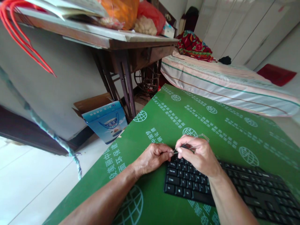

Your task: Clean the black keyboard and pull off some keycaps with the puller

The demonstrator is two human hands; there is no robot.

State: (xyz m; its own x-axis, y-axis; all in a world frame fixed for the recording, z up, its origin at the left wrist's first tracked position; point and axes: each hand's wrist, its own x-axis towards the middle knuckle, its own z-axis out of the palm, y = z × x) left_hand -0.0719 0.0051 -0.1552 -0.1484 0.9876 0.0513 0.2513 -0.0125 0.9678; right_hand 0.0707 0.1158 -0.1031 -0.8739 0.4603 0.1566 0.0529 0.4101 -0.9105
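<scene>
My right hand [197, 153] is closed in a pinch on a thin bent metal wire piece [203, 136], whose squared end sticks out past the knuckles. My left hand [156, 157] is closed too, thumb and forefinger pinched at the other, narrow end of the wire. The fingertips of both hands nearly meet above the upper left corner of a black keyboard [187, 184]. A small dark bit shows between the right fingers; I cannot make out what it is. My right forearm crosses over the keyboard and hides part of its keys.
The keyboard lies on a green board [150, 131] printed with globes and lettering. Beyond it is a bed [225, 84] with a striped sheet. At the left a wooden sewing-machine table [110, 43] carries bags, with a blue box [106, 122] on the floor below.
</scene>
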